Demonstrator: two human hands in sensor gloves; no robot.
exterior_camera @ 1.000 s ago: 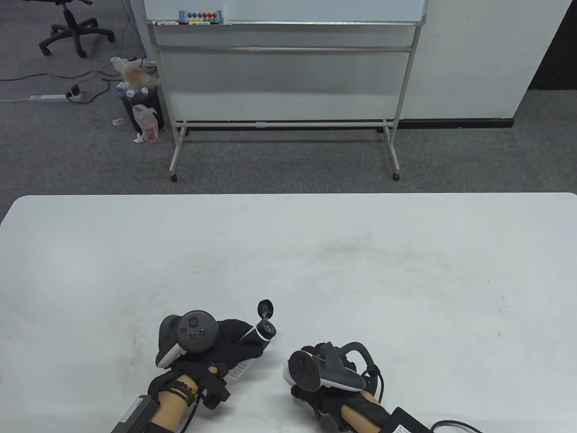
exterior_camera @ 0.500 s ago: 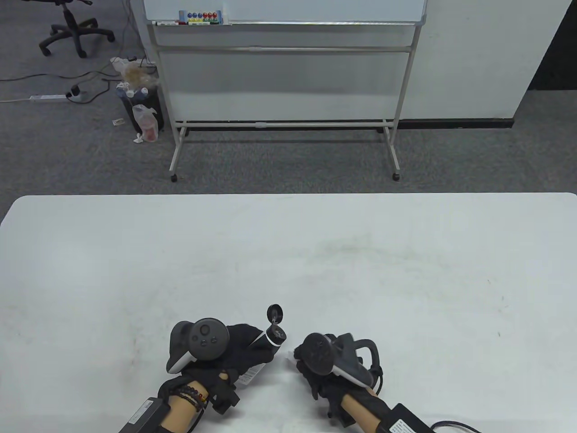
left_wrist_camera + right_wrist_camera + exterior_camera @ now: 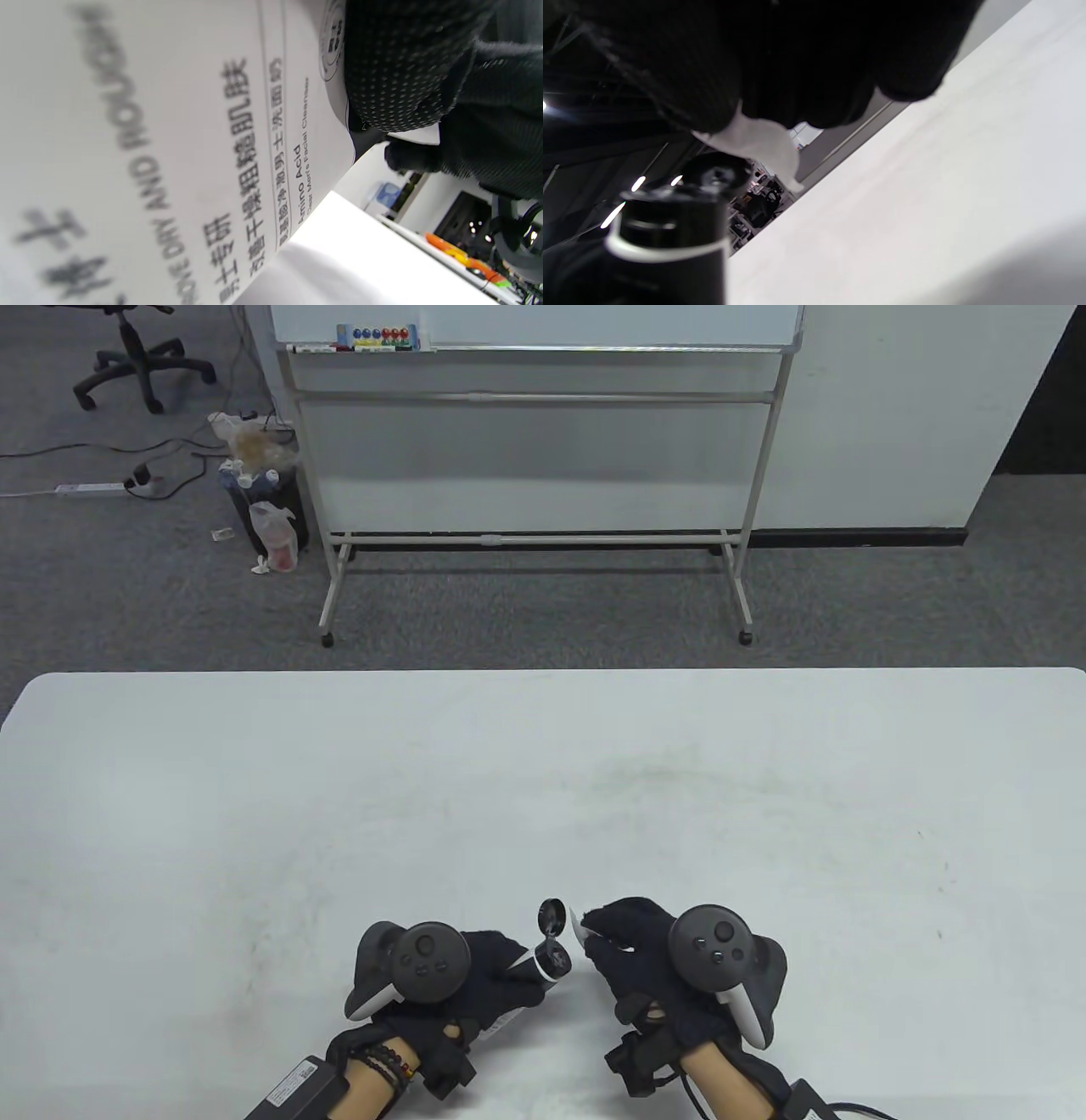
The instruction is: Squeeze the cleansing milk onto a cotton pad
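My left hand (image 3: 488, 976) grips a white cleansing milk tube (image 3: 517, 965) with a black cap end (image 3: 553, 960), its flip lid (image 3: 551, 914) open and pointing to the right. The tube's printed white body fills the left wrist view (image 3: 169, 152), with my gloved fingers (image 3: 394, 67) wrapped on it. My right hand (image 3: 624, 946) pinches a white cotton pad (image 3: 579, 931) right beside the tube's nozzle. In the right wrist view the pad (image 3: 759, 144) hangs from my fingers (image 3: 797, 59) just above the black cap (image 3: 670, 212).
The white table (image 3: 543, 797) stretches far and wide around both hands. A whiteboard on a stand (image 3: 534, 432) is on the floor beyond the far edge.
Both hands have moved toward each other. The left hand has carried the tube to the right. The right hand has turned over and brought the cotton pad up to the tube's nozzle.
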